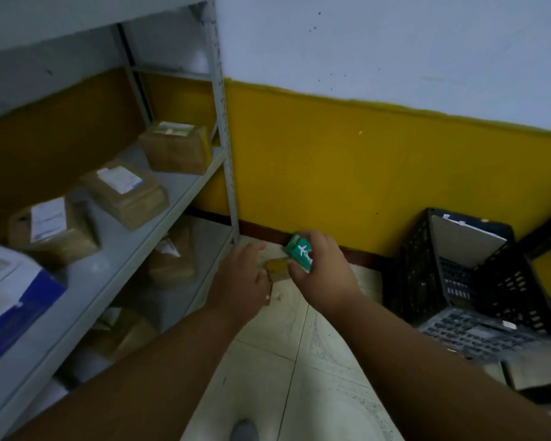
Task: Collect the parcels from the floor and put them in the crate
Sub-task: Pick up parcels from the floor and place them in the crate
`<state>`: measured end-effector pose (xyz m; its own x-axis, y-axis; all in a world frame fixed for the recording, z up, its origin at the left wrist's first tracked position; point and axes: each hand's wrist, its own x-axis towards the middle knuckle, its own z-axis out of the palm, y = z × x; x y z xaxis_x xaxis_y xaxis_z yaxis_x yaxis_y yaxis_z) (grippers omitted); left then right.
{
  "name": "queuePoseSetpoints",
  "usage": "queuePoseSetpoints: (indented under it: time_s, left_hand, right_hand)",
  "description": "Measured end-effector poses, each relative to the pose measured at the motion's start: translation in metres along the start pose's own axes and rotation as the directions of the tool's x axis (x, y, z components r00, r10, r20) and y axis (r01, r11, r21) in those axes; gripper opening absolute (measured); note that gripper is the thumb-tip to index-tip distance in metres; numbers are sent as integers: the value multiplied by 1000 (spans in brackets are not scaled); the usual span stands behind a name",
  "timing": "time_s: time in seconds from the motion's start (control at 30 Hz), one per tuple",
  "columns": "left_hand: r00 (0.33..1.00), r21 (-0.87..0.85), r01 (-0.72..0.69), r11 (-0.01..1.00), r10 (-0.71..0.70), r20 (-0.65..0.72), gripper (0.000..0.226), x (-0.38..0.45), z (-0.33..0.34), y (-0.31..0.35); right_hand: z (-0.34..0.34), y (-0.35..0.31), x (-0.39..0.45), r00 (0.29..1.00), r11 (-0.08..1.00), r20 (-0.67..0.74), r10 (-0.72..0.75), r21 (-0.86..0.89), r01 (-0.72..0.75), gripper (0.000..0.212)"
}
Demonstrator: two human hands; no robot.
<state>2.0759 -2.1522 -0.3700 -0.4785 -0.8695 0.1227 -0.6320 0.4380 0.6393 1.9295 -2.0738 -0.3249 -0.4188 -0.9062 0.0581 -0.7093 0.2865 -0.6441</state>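
Note:
My right hand (323, 275) grips a small green parcel with white print (299, 251), held low above the floor near the wall. Just left of it my left hand (240, 281) reaches down onto a small brown cardboard parcel (277, 270) that lies on the tiled floor; its fingers cover part of the box, and whether they hold it I cannot tell. A black plastic crate (427, 265) stands to the right against the yellow wall, with a large white and dark parcel (468, 237) leaning inside it.
A grey metal shelf rack (226, 148) fills the left side, carrying several brown labelled boxes (124, 192) and a white and blue parcel (10, 297). A second black crate (477, 332) lies tipped at the right. Pale floor tiles (287, 377) stretch toward me.

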Motion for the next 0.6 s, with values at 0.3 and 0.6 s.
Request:
queuePoseSetpoints:
  time_s: [0.3, 0.6]
  left_hand:
    - [986, -52, 161, 986, -157, 62, 49, 148, 63, -62]
    - [945, -7, 326, 945, -325, 46, 50, 295, 202, -220]
  right_hand:
    - [78, 45, 157, 984, 992, 123, 129, -18, -128, 56]
    - [261, 166, 349, 915, 956, 300, 269, 31, -291, 49]
